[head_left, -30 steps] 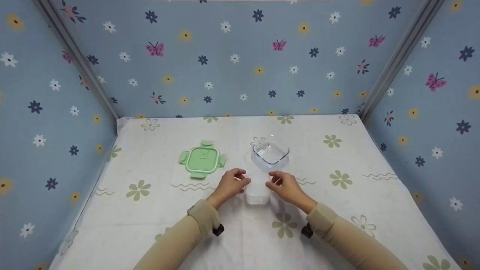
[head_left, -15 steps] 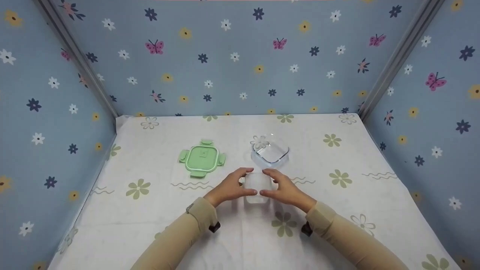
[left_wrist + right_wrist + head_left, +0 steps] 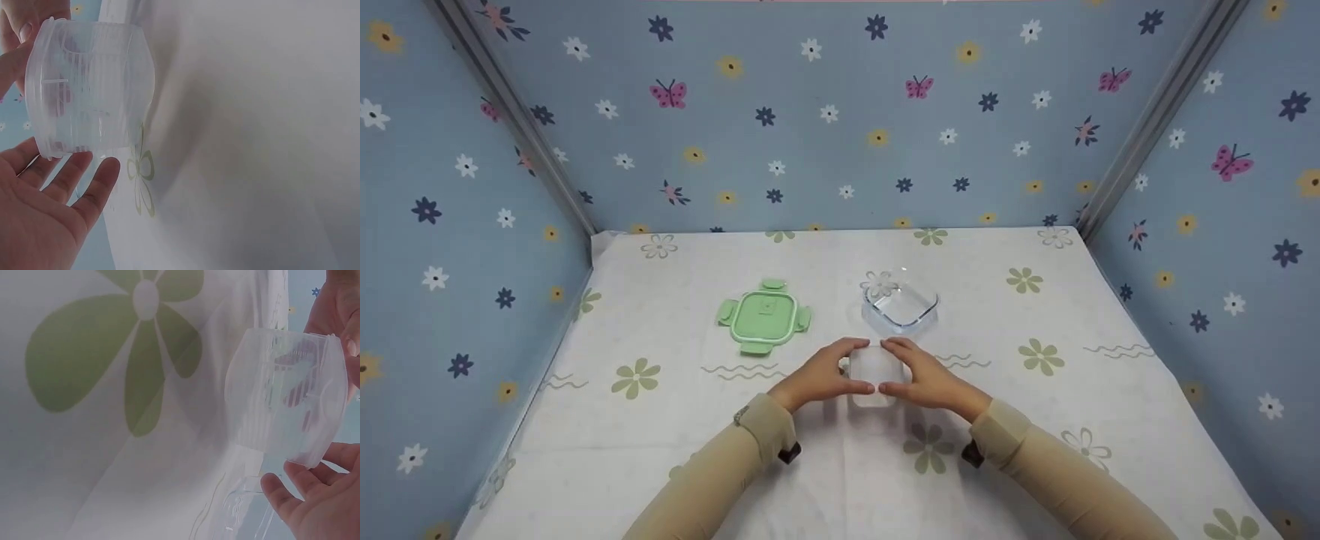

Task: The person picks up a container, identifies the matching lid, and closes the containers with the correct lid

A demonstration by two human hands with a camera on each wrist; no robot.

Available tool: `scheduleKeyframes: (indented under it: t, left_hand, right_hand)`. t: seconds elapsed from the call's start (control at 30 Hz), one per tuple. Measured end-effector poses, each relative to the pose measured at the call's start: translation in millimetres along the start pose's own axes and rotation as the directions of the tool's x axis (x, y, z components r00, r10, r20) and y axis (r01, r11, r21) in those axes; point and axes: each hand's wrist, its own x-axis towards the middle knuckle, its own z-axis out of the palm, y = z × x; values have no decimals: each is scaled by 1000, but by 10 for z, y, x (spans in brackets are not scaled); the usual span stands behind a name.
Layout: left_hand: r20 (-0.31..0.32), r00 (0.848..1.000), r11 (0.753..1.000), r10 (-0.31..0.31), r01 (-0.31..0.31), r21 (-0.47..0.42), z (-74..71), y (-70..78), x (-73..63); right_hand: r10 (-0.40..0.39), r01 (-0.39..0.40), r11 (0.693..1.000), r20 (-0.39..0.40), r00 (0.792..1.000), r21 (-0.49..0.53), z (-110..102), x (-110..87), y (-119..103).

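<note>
The grip of the left hand [image 3: 821, 375] is partly spread, curved round one side of a clear plastic box [image 3: 876, 367], thumb at the near edge and fingers at the far edge. The right hand [image 3: 928, 377] holds the opposite side the same way, thumb tips almost meeting. The box is near the middle of the white, flower-patterned worktop [image 3: 585, 427]; whether it touches the surface is hard to tell. Just beyond is a glass dish [image 3: 901, 328], and farther left a green lid [image 3: 765, 319], four flaps outward. Blue patterned walls [image 3: 825, 90] stand around.
</note>
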Motion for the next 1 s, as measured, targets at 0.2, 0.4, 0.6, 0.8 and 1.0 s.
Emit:
scheduleKeyframes:
  t: [0.2, 0.4, 0.6, 0.8, 1.0]
  left_hand:
    - [0, 1000, 1000, -6, 6, -9, -2, 13, -1]
    - [-1, 1000, 1000, -15, 15, -24, 8, 5, -3]
    - [7, 999, 999, -39, 39, -22, 30, -33, -4]
    - [20, 1000, 998, -13, 14, -64, 16, -78, -9]
    - [41, 999, 985, 7, 0, -172, -47, -149, -25]
  right_hand:
    - [23, -23, 1000, 5, 1000, 11, 1, 9, 11]
    - [29, -29, 999, 21, 999, 34, 0, 7, 28]
    - [27, -29, 998, 28, 999, 53, 2, -31, 71]
    - [20, -23, 995, 27, 999, 99, 13, -50, 125]
    - [64, -74, 974, 55, 996, 213, -16, -58, 174]
